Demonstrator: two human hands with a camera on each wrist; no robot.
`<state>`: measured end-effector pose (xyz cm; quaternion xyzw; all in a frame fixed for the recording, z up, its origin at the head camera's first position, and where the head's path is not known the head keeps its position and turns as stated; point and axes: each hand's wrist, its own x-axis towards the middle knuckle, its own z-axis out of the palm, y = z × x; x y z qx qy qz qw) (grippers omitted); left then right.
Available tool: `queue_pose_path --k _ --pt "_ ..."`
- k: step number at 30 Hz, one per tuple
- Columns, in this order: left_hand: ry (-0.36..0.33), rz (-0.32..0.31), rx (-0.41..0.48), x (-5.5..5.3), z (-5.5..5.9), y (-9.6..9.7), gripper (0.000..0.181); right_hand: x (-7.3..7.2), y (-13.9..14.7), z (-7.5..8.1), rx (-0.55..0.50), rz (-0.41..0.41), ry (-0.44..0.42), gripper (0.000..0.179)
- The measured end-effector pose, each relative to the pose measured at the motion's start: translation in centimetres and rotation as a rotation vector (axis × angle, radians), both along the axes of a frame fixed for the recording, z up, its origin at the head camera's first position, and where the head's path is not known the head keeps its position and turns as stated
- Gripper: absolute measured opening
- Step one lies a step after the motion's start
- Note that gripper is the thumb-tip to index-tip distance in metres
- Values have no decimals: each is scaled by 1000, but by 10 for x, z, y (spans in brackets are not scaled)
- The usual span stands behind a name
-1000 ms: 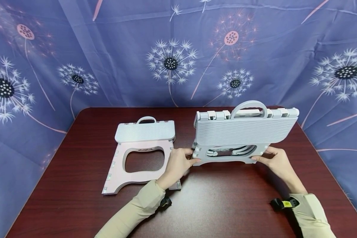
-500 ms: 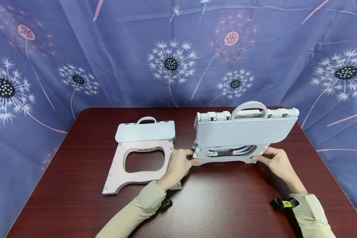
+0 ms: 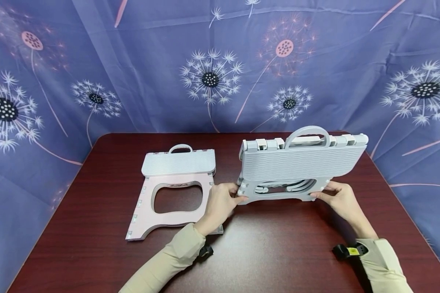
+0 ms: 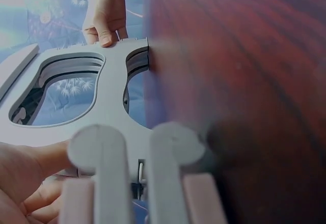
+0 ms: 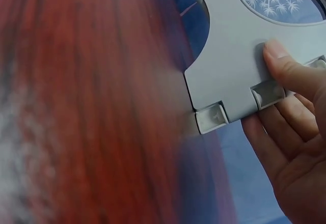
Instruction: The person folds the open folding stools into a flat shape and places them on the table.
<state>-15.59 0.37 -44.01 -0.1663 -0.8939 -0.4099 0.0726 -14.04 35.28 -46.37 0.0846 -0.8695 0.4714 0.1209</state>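
A grey folding stool stands upright on its legs at the right side of the table, its seat folded down at the front and its arched handle on top. My left hand pinches the lower left leg edge, thumb in front. At the lower right leg edge my right hand grips likewise; in the right wrist view its thumb lies on the grey panel with fingers behind. A pink and white folding stool lies folded flat to the left, partly hidden by my left hand and forearm.
The dark red wooden table has a back edge against a purple dandelion-print cloth. In the left wrist view, blurred grey and pink leg ends fill the near foreground.
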Motion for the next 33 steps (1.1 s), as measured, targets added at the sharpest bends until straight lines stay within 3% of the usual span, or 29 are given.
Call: queue_pose_path --k 7,19,26,33 --pt "-8 21 8 1 1 1 20 2 -1 3 24 -2 1 26" --pt "19 4 8 2 -1 1 19 8 -5 10 186 -139 35 28" --pt "20 9 36 3 -1 0 22 9 -4 11 198 -185 41 32" --pt "34 67 58 4 -1 3 35 7 -3 10 187 -187 43 33"
